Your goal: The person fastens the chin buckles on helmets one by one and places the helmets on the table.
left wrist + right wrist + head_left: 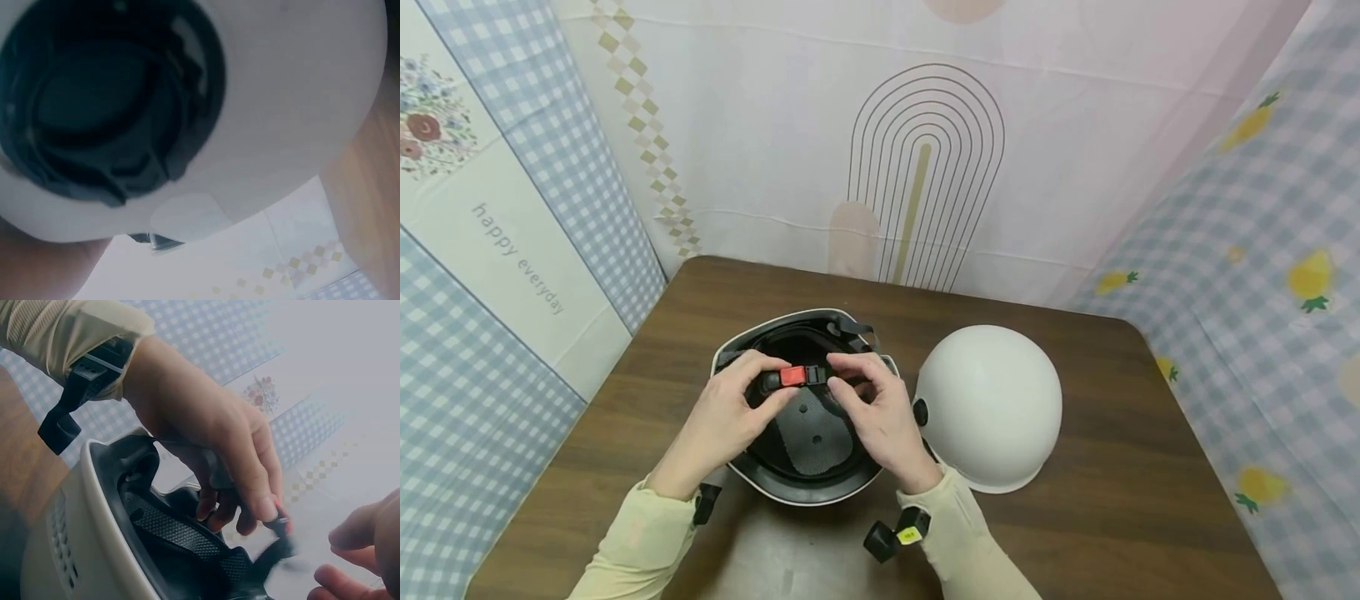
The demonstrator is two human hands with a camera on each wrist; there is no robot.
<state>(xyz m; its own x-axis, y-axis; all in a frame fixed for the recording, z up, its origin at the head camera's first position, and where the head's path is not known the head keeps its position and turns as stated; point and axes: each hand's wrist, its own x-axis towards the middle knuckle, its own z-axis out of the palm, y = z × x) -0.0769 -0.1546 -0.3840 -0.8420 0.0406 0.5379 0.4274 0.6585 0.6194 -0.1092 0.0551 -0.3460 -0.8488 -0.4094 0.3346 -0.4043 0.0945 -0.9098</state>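
Red buckle (792, 376) juts from pinching left hand (727, 414)

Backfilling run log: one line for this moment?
left hand: pinches red-black buckle | right hand: beside buckle | upturned helmet: beneath hands | second helmet: dome up

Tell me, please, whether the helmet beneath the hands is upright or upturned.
Upturned: the helmet has its opening upward, baring the dark padding inside.

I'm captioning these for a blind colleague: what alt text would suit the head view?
A person's left hand pinches a red-and-black buckle above an upturned, dark-lined helmet, with the right hand at the buckle's black end. To the right, a white helmet sits dome-up on a brown table before patterned cloths.
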